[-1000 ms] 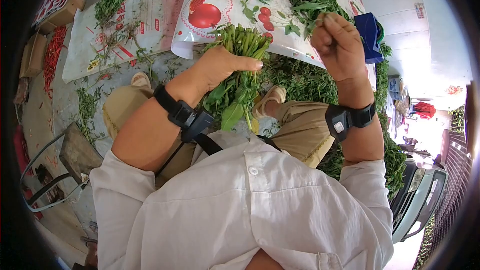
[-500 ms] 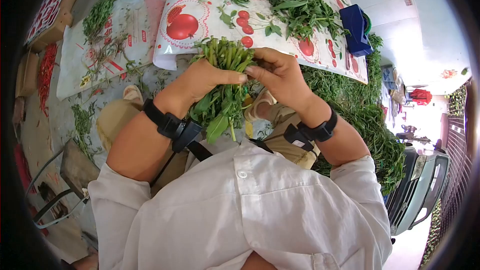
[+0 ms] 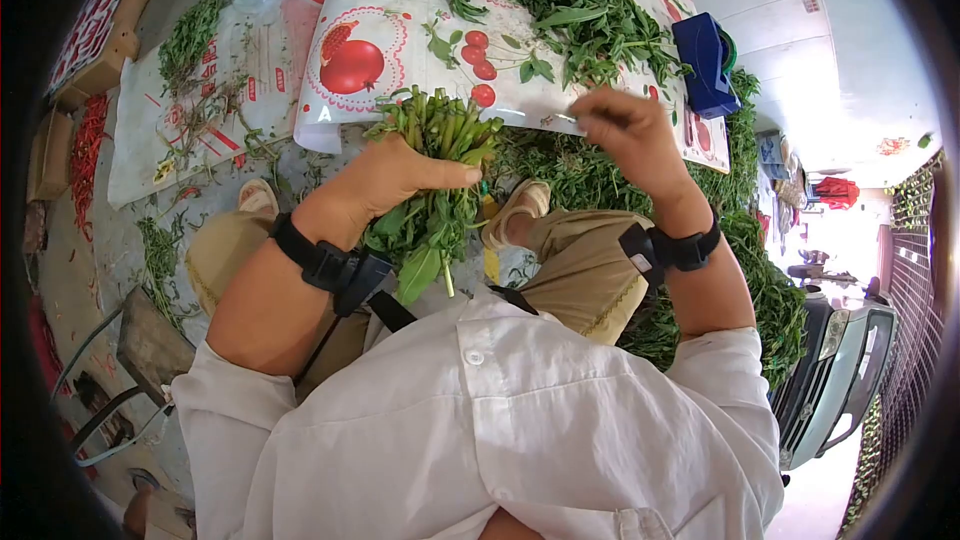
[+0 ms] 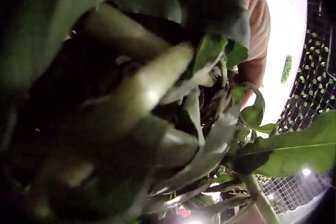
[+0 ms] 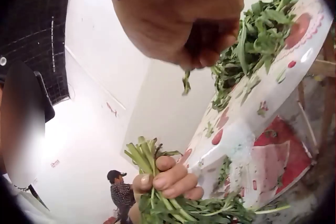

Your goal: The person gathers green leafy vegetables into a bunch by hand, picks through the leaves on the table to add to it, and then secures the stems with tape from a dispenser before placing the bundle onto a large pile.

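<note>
My left hand [image 3: 400,178] grips a bunch of leafy greens [image 3: 445,125] round its stems, cut ends up and leaves hanging below. Its thumb lies across the front of the bunch. Off to the right, near the table's edge, my right hand [image 3: 637,140] is apart from the bunch with its fingers curled. In the right wrist view a small green scrap of leaf or stem [image 5: 186,83] hangs from its pinched fingertips. Leaves and stalks [image 4: 157,82] fill most of the left wrist view.
Loose greens [image 3: 590,25] lie on the table with a fruit-print cover [image 3: 400,0]. A blue tape dispenser [image 3: 703,65] stands at its right edge. More greens [image 3: 570,175] heap on the floor below. Left are a littered white sheet [image 3: 150,120] and red strands [image 3: 88,165].
My right hand came from above the table to the bunch, then drew away to the right with a small scrap. My left hand keeps its grip on the greens.
</note>
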Motion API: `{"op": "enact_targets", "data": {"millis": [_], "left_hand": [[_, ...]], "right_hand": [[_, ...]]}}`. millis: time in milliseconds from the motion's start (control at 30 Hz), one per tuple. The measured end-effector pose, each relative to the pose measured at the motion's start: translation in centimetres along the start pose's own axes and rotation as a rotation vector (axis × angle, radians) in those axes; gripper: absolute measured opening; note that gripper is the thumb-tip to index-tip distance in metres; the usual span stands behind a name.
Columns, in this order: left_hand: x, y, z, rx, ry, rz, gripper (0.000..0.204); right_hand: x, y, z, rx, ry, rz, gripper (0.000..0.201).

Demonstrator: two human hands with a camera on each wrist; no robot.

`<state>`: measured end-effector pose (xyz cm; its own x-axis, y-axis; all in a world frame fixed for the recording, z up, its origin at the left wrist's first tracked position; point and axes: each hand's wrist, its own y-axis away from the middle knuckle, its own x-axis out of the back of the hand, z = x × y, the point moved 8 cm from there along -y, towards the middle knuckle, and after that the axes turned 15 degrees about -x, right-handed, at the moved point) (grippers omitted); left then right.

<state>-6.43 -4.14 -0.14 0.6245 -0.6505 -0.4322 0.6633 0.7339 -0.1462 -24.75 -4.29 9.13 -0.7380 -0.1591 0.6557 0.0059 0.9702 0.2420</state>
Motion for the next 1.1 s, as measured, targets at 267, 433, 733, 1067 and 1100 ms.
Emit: {"op": "enact_targets", "data": {"millis": [267,433,733,1067,1100], "left_hand": [[0.2,-0.4,-0.7,0.000,-0.030,-0.015,0.030],[0.4,-0.7,-0.5,-0.017,-0.043,-0.001,0.032],[0.6,-0.8,-0.8,0.014,-0.092,-0.021,0.037],[0.5,-0.7,-0.1,-0.073,-0.053,0.044,0.029],[0.7,-0.8,-0.1,-0.124,-0.050,0.077,0.024]], "right_hand": [[8.8,-5.4,5.6,-0.052,0.311,0.434,0.018],[10.9,-9.2,8.2,0.145,0.892,0.641,0.036],[10.0,-9.9,9.8,-0.013,1.014,0.507,0.028],[9.8,-3.2,5.1,0.187,0.618,0.694,0.019],[9.4,-2.7,4.5,0.179,0.526,0.680,0.020]]}}
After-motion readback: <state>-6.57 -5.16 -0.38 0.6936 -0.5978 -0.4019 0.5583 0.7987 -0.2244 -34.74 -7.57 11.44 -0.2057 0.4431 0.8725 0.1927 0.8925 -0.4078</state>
